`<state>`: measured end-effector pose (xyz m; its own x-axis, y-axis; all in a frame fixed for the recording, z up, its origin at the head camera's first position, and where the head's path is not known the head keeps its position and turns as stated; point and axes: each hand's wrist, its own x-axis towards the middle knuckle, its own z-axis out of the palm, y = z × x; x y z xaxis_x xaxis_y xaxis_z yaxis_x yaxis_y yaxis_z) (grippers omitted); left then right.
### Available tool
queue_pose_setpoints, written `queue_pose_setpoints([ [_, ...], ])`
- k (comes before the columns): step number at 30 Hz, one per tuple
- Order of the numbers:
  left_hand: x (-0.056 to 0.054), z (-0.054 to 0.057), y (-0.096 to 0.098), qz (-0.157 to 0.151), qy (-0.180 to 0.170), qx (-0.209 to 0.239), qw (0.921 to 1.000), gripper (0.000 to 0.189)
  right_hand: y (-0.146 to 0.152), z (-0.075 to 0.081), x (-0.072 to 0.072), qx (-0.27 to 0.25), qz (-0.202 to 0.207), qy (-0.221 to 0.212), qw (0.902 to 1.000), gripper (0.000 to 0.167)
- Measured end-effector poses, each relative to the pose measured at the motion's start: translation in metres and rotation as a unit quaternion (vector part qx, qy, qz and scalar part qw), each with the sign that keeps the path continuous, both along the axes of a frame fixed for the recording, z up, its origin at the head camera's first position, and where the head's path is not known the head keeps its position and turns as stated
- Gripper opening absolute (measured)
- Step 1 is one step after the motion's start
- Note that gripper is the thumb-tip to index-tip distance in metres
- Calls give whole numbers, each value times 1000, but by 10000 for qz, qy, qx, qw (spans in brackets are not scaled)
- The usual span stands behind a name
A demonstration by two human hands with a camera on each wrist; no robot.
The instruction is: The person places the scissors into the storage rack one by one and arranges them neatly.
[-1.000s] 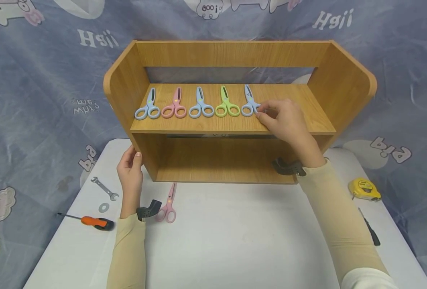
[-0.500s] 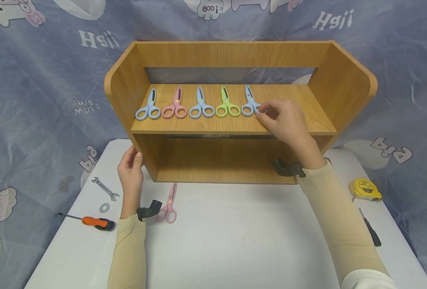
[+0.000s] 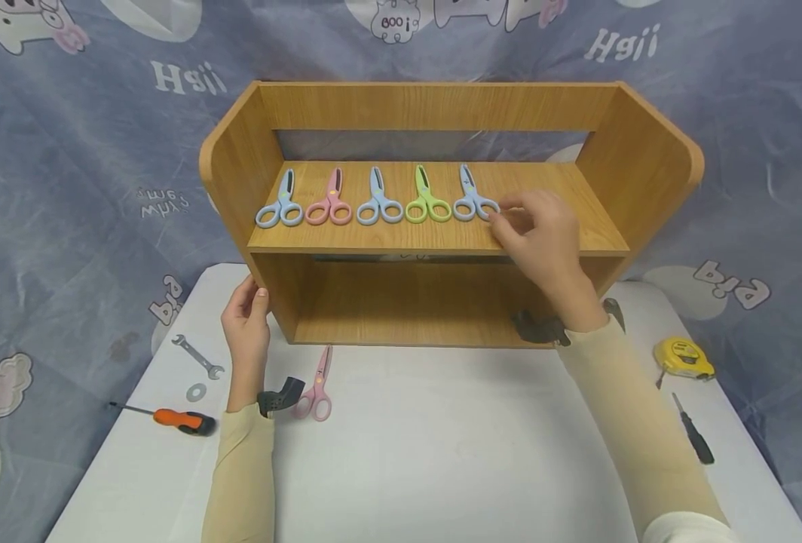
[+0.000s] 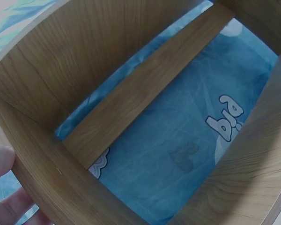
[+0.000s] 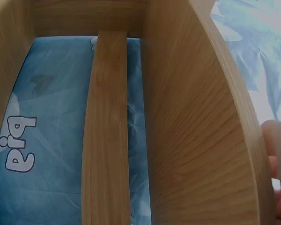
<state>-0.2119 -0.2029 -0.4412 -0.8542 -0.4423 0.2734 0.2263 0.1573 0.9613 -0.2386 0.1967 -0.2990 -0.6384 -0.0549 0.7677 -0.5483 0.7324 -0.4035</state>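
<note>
My right hand [image 3: 543, 234] is over the upper board, thumb and forefinger apart, fingertips right at the right ring of a light blue pair of scissors [image 3: 467, 188]. That pair lies flat, blades pointing back, at the right end of a row. Left of it lie green scissors [image 3: 421, 188], blue scissors [image 3: 375, 188], pink scissors [image 3: 334, 188] and another blue pair [image 3: 284, 192]. My left hand [image 3: 246, 324] holds the left side panel of the wooden shelf [image 3: 435, 105], its thumb [image 4: 2, 159] at the front edge and fingers along the outside.
Another pair of pink scissors [image 3: 318, 388] lies on the white table [image 3: 442, 452] before the shelf. At left are a wrench [image 3: 197, 357], a washer [image 3: 196, 392] and an orange screwdriver [image 3: 177, 418]. At right are a yellow tape measure [image 3: 684, 357] and a black-handled screwdriver [image 3: 696, 437].
My right hand has drawn back slightly to the right from the last blue scissors, uncovering their right ring. The scissors stay in place, and the left hand has not moved.
</note>
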Motion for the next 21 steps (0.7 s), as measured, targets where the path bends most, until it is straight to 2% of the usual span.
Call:
queue_pose_setpoints([
  [2,-1,-1,0,-5,-3,27,10000,39,-1,-6,6,-414,216,504,9976,13],
  [5,-1,-1,-1,-8,-29,48,10000,39,-7,-17,23,-1230,706,907,9857,10],
  [8,0,-1,-1,-3,-45,20,10000,39,-19,-31,45,-1914,1283,1029,9676,13],
  [10,0,-1,-1,1,-53,6,10000,39,-31,-43,56,-2136,1643,995,9579,10],
  [13,1,-1,-2,17,-58,17,10000,39,-52,-62,66,-2242,2044,719,9502,3],
  [16,1,-3,-2,18,-48,50,10000,39,-73,-83,71,-2205,2392,348,9450,8],
  [21,-2,-2,-2,-28,85,71,9999,39,-110,-113,78,-1986,2725,-600,9395,10],
])
